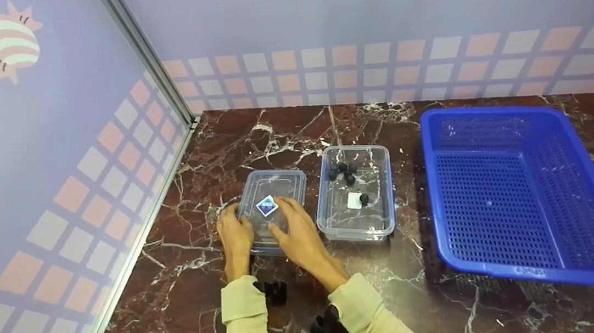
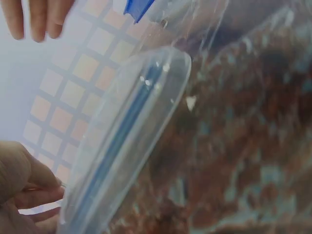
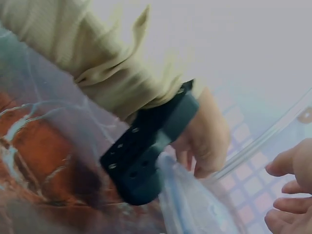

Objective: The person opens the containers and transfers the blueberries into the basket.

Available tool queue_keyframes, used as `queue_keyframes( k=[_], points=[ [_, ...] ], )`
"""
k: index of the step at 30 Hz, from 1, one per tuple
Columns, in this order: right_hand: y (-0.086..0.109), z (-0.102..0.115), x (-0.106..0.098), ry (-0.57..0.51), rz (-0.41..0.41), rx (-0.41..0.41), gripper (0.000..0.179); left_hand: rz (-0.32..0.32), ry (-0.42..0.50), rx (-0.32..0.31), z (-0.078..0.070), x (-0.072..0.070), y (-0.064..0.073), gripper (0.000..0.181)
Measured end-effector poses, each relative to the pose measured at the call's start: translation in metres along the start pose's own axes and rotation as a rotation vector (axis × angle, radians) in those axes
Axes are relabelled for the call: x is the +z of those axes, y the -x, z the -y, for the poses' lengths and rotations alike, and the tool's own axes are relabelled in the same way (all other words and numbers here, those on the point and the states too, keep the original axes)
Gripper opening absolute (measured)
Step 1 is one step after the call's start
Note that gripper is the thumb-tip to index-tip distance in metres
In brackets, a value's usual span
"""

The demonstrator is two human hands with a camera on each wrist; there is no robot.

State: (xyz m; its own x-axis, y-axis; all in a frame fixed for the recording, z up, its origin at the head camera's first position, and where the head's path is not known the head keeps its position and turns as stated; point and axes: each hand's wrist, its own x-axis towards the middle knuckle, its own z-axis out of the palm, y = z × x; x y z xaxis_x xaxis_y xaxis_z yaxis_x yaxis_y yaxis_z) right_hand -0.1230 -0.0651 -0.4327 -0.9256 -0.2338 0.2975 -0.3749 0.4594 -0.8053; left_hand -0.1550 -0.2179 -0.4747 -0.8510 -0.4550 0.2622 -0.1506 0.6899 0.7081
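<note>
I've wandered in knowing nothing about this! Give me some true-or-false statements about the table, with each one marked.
1. In the head view, the blue basket stands right of the open box. True.
2. The left hand grips the clear lid. True.
3. The right hand reaches into the blue basket. False: the right hand is by the clear lid.
4. Dark round pieces lie in the open box. True.
5. The sticker on the clear lid is red. False: the sticker is blue and white.

Over the feed I find the lid [image 1: 279, 182] and tub [image 1: 356, 232] glossy, clear plastic; the basket [image 1: 492, 209] smooth plastic; sleeves [image 1: 245, 326] matt cloth; tabletop [image 1: 396, 269] polished, stone-like; frame [image 1: 148, 52] metallic.
</note>
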Motion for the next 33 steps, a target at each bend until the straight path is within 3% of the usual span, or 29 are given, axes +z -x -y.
queue_keyframes(
  k=[6, 19, 23, 33],
  points=[
    [-0.006, 0.001, -0.021, -0.027, -0.029, -0.006, 0.054, -0.029, 0.089, 0.059, -0.022, 0.001, -0.001, 0.033],
    [-0.014, -0.019, -0.056, -0.005, -0.134, 0.007, 0.054, 0.076, 0.133, 0.176, -0.064, 0.010, 0.005, 0.030],
    [-0.015, -0.029, -0.067, 0.020, -0.154, 0.029, 0.054, 0.124, 0.144, 0.234, -0.075, 0.017, 0.010, 0.030],
    [-0.017, -0.052, -0.093, 0.040, -0.201, 0.057, 0.054, 0.300, 0.165, 0.309, -0.097, 0.043, 0.030, 0.039]
  ],
)
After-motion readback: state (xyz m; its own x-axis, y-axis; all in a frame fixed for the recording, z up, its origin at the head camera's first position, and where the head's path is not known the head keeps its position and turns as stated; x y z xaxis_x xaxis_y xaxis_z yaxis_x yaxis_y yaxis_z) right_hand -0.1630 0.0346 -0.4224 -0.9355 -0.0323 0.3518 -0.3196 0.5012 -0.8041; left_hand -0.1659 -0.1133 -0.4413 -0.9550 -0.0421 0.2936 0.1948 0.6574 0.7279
